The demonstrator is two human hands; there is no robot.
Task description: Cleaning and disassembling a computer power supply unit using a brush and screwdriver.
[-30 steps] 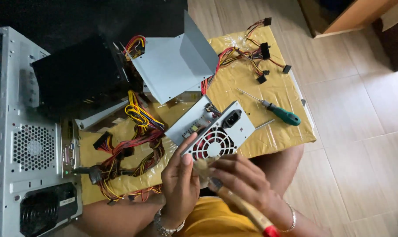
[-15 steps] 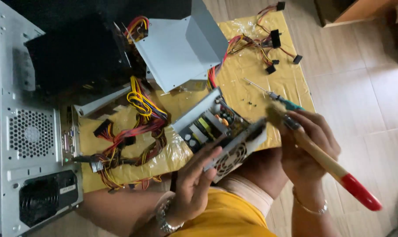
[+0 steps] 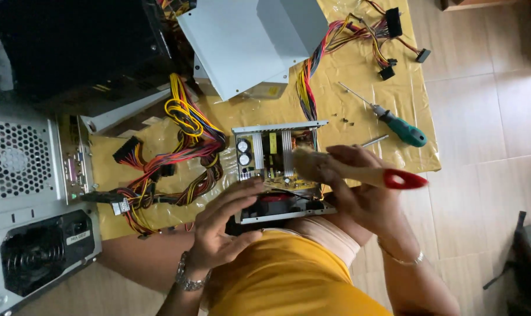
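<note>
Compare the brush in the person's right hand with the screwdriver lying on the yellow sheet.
The paintbrush has a pale wooden handle tipped red; the screwdriver has a teal handle and a thin metal shaft. The paintbrush is gripped in the right hand over the open power supply; the screwdriver lies untouched. Both are slim hand tools.

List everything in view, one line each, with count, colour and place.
open power supply: one, grey case, centre
brush: one, wooden with red tip, over it
screwdriver: one, green handle, right on the sheet
yellow sheet: one, on the floor
metal cover: one, grey, top
cable bundles: several, multicoloured, left and top right
computer case: one, grey, left edge
left hand: holds the power supply
right hand: grips the brush
</note>
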